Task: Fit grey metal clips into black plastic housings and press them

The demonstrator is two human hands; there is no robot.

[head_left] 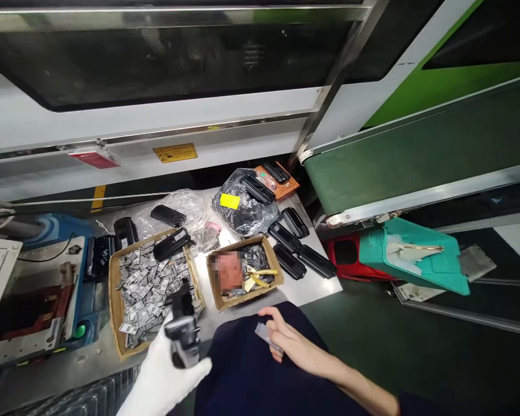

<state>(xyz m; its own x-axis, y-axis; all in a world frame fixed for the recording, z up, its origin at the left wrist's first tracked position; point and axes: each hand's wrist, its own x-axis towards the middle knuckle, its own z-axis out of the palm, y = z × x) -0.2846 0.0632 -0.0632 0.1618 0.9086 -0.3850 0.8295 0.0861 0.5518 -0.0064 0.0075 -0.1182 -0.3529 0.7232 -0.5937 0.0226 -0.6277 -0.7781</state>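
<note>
My left hand (162, 370), in a white glove, grips a black plastic housing (184, 332) held upright in front of the larger cardboard box (115, 309). Bare and over my dark-clothed lap, my right hand (297, 345) pinches a small flat grey piece (263, 331). Many similar grey pieces (145, 294) fill the larger box, and a black housing (172, 244) lies across its far edge. To the right, a smaller cardboard box (238, 300) holds dark small parts and yellow-handled pliers (263, 276); part of its contents is blurred out.
Several black housings (292, 240) lie on the metal table (325, 292). Behind the boxes sits a black plastic bag (238, 216) with a yellow label. At right are a green conveyor belt (416, 156) and a teal bin (437, 271). A blue machine (80, 306) stands left.
</note>
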